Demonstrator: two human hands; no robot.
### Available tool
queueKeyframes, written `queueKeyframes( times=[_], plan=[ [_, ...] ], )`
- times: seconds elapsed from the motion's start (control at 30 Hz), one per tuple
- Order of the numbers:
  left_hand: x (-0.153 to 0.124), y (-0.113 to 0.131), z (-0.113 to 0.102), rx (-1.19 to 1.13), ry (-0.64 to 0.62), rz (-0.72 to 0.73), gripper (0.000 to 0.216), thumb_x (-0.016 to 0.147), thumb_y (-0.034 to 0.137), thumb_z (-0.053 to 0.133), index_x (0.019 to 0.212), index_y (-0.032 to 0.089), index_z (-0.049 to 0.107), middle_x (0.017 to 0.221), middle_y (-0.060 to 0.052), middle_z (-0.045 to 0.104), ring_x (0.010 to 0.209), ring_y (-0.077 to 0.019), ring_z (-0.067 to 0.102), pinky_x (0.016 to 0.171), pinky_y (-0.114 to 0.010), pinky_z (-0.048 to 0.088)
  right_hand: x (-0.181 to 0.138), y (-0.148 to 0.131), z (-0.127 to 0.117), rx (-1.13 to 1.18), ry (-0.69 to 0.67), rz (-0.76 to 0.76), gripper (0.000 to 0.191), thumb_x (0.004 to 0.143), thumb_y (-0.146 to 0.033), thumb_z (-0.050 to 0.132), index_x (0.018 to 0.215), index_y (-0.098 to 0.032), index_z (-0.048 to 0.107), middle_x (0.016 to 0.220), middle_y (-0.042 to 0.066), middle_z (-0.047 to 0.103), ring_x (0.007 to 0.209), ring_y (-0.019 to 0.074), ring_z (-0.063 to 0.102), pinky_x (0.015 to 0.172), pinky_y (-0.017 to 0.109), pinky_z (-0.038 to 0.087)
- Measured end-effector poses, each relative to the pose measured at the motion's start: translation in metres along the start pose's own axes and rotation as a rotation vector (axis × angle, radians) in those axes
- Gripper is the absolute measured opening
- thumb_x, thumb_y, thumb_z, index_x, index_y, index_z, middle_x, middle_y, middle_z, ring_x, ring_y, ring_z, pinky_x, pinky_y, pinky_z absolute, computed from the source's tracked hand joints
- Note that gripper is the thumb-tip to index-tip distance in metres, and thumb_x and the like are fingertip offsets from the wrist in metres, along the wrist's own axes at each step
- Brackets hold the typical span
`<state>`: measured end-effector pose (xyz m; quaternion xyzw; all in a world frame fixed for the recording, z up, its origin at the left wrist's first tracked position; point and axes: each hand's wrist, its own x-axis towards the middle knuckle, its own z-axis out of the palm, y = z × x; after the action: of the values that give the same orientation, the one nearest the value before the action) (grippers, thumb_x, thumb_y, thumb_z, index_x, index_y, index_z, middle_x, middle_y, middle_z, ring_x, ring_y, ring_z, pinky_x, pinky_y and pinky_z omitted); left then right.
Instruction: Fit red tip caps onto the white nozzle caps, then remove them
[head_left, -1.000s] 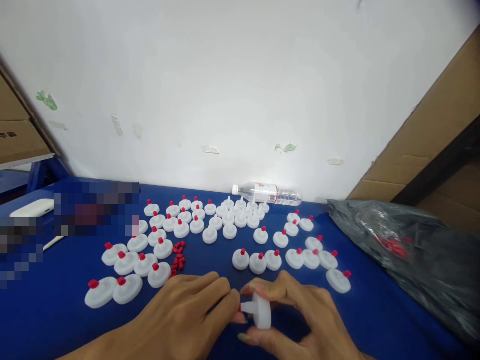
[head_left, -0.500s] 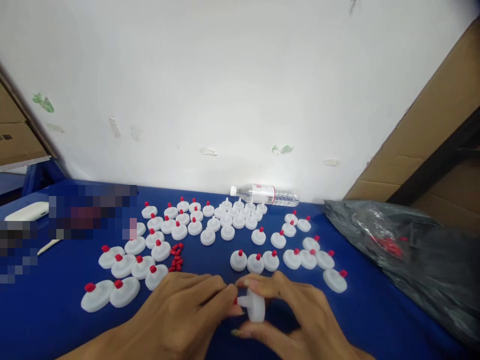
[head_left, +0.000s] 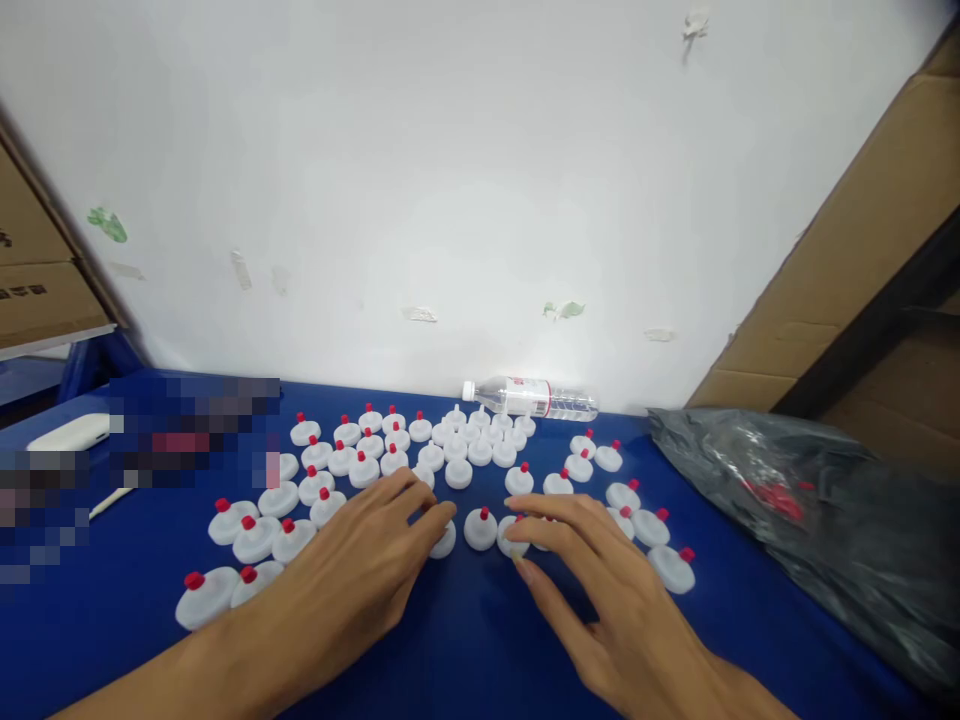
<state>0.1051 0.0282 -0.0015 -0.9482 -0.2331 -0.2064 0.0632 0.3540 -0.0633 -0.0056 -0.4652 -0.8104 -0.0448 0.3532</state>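
With our left hand (head_left: 367, 560) half curled at one lid (head_left: 444, 543), its grip hidden, and our right hand (head_left: 600, 580) loosely spread, seemingly empty, near another lid (head_left: 511, 543), well in from the far edge of the table (head_left: 457, 650), brushing crowded red-tipped neighbours (head_left: 481, 532) could topple them.

From the wearer's head, one camera looked forward and down, close over the bare hands (head_left: 356, 565), across the flat blue surface (head_left: 465, 650) toward a white wall (head_left: 480, 180).
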Motion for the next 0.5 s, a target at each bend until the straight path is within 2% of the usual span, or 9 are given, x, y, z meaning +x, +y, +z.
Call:
queueKeyframes(
  times=[0.1,0.17,0.27,0.33,0.43,0.5],
  plan=[
    [0.001,-0.002,-0.003,0.003,0.09,-0.031,0.027,0.106,0.012,0.048,0.13,0.018,0.06,0.109,-0.009,0.069,0.102,-0.0266,0.062,0.09,-0.045,0.058,-0.002,0.001,0.0,-0.076,-0.061,-0.03,0.032,0.105,-0.018,0.051,0.135,-0.029,0.055,0.14,0.009,0.066,0.124,0.0248,0.066,0.104,0.049,0.057],
    [0.002,-0.007,-0.009,0.098,0.119,-0.079,0.029,0.104,0.008,0.046,0.125,0.018,0.063,0.108,-0.009,0.069,0.102,-0.0275,0.061,0.091,-0.046,0.058,-0.002,0.002,-0.002,-0.161,-0.111,-0.06,0.038,0.105,-0.02,0.051,0.142,-0.03,0.053,0.149,0.01,0.06,0.132,0.0285,0.061,0.104,0.054,0.057],
    [0.006,-0.02,-0.02,0.262,0.05,-0.143,0.04,0.094,-0.006,0.039,0.109,0.016,0.068,0.108,-0.011,0.07,0.103,-0.0296,0.059,0.088,-0.047,0.058,0.009,-0.003,-0.003,-0.279,-0.174,-0.146,0.043,0.107,-0.027,0.05,0.15,-0.03,0.051,0.163,0.011,0.048,0.145,0.033,0.05,0.11,0.061,0.052],
    [0.009,-0.029,-0.024,0.295,-0.006,-0.144,0.045,0.087,-0.01,0.039,0.107,0.016,0.069,0.109,-0.011,0.071,0.103,-0.0299,0.059,0.085,-0.046,0.058,0.022,-0.011,0.0,-0.307,-0.227,-0.211,0.045,0.109,-0.035,0.048,0.154,-0.03,0.047,0.166,0.01,0.044,0.15,0.0316,0.045,0.116,0.06,0.047],
    [0.011,-0.039,-0.026,0.298,-0.079,-0.106,0.05,0.074,-0.014,0.045,0.106,0.015,0.07,0.105,-0.012,0.072,0.097,-0.0301,0.061,0.082,-0.044,0.058,0.043,-0.025,0.013,-0.309,-0.326,-0.281,0.048,0.111,-0.045,0.045,0.156,-0.028,0.044,0.166,0.009,0.045,0.151,0.027,0.044,0.122,0.052,0.042],
    [0.012,-0.043,-0.026,0.304,-0.113,-0.086,0.051,0.068,-0.015,0.046,0.102,0.013,0.07,0.101,-0.012,0.072,0.094,-0.0309,0.062,0.081,-0.045,0.057,0.053,-0.03,0.026,-0.336,-0.362,-0.309,0.045,0.111,-0.048,0.046,0.149,-0.025,0.049,0.159,0.009,0.052,0.145,0.0267,0.049,0.124,0.049,0.039]
  ],
)
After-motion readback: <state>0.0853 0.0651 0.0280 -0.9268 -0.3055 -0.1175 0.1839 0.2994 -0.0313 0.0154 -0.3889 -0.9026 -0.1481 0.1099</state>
